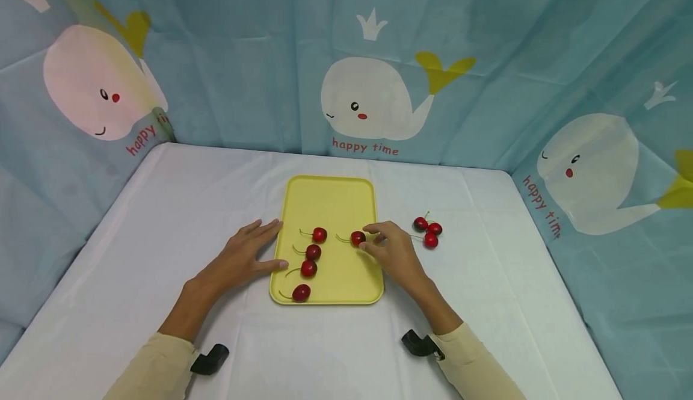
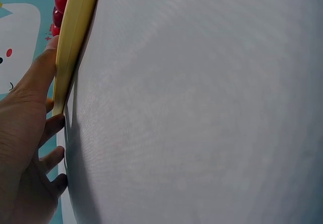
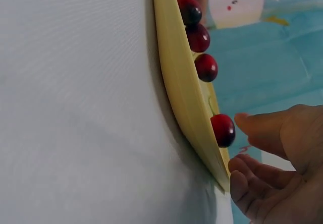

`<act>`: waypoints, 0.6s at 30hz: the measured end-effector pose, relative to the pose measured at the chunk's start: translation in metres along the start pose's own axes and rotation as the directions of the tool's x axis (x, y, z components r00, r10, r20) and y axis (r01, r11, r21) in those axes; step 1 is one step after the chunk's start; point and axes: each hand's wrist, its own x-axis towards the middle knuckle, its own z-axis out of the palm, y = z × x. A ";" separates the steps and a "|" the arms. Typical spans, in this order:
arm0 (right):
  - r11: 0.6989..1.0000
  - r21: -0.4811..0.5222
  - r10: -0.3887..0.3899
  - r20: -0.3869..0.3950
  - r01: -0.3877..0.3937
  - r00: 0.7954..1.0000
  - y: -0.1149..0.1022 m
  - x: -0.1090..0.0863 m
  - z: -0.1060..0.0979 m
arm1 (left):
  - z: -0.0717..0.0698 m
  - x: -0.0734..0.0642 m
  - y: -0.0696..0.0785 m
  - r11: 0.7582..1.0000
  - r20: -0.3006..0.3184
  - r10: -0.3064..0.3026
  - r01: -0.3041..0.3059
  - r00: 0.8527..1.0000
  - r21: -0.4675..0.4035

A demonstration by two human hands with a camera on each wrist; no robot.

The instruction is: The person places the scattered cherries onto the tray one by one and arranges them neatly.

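Note:
A yellow tray (image 1: 335, 195) lies on the white cloth, with several red cherries (image 1: 308, 268) in a column on its left side, stems pointing left. My left hand (image 1: 240, 255) rests at the tray's left edge, thumb over the rim and fingers spread along the outside. On the right part of the tray sits a single cherry (image 1: 357, 239). Beside it is my right hand (image 1: 392, 252), thumb and fingertips parted around its right side. The right wrist view shows a small gap between the thumb (image 3: 247, 123) and that cherry (image 3: 223, 130).
Three more cherries (image 1: 430, 240) lie in a cluster on the cloth, right of the tray and just beyond my right hand. A blue curtain (image 1: 243, 87) with whale prints surrounds the table (image 1: 476, 280) at the back and sides.

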 end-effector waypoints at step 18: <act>0.999 0.025 0.043 -0.058 -0.041 0.997 0.023 -0.019 -0.026 | 0.001 -0.001 -0.001 1.000 0.000 0.005 -0.005 1.000 -0.013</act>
